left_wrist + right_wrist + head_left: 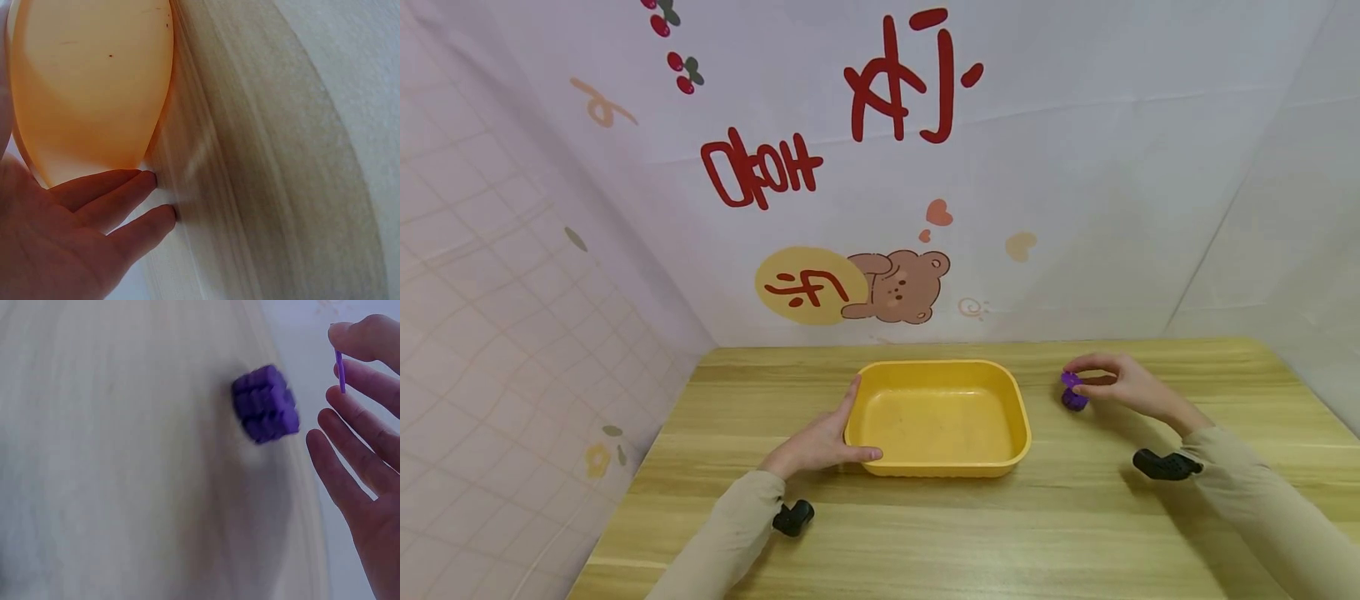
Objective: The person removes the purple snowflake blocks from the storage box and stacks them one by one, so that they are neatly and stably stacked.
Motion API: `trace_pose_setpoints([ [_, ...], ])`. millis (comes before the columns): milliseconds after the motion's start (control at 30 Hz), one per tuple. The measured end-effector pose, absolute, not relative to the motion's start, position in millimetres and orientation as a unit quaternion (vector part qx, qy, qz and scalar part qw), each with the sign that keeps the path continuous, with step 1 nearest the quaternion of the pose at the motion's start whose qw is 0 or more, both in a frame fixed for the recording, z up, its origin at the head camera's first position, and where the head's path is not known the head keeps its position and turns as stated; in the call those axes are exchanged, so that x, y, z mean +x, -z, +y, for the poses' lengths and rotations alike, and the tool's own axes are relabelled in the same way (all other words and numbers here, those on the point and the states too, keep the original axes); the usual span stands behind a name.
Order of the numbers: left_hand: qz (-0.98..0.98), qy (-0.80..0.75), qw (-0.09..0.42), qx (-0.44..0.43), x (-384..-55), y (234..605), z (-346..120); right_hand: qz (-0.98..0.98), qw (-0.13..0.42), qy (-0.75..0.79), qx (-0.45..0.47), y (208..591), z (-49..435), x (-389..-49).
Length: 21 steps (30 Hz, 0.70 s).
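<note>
At its left end, a yellow rectangular tub (940,468) is touched by my left hand (816,442). The thumb lies over the front rim and the straight fingers run along the outer wall; the left wrist view shows these fingers (119,200) against the tub's end. To the right of the tub, my right hand (1123,385) pinches a thin flat purple piece (1070,379) between thumb and fingertips. In the right wrist view this piece (340,372) appears edge-on. Just below it, a purple block with scalloped, layered sides (265,403) stands on the table.
The wood-grain table (925,542) backs onto a white cloth wall (1075,167) printed with a bear and red characters. Another cloth (497,292) hangs at the left. Black wrist cameras (1167,464) sit on both forearms.
</note>
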<state>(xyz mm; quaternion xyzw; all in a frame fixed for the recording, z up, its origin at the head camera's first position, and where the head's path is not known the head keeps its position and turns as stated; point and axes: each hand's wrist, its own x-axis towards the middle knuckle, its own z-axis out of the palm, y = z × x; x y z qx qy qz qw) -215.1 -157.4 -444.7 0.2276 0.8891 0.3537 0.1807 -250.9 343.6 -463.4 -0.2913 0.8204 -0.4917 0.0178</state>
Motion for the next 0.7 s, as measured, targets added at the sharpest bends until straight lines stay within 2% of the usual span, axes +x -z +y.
trace_pose_setpoints([
  [233, 0.888, -0.357, 0.183, 0.225, -215, 444, -157, 0.81, 0.028, 0.512, -0.284, 475, 351, -248],
  [700, 0.888, -0.355, 0.181, 0.229, -215, 444, -158, 0.81, 0.01, 0.502, -0.303, 480, 348, -238],
])
